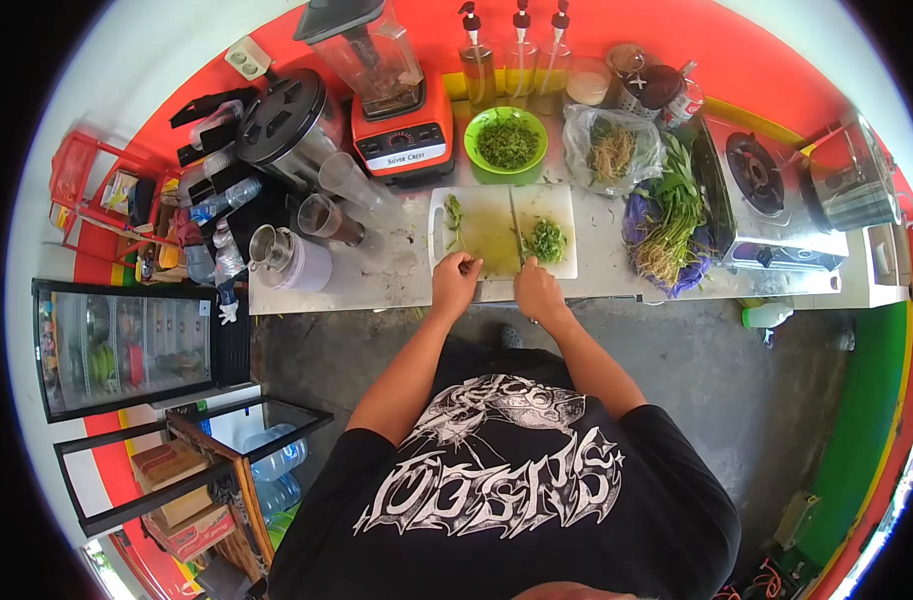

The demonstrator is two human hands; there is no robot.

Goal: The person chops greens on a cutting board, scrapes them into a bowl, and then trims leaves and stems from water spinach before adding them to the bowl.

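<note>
A white cutting board with a green-stained middle lies near the counter's front edge. My left hand is closed on the lower end of a thin green sprig at the board's left side. My right hand is wrapped round the handle of a knife, whose blade points away from me across the board. Right of the blade sits a small pile of chopped greens. Behind the board stands a green bowl filled with chopped greens.
Left of the board are two clear cups, a metal-topped jug and a red blender. To the right lie a plastic bag, a bunch of rooted greens and a gas stove. Pump bottles stand behind.
</note>
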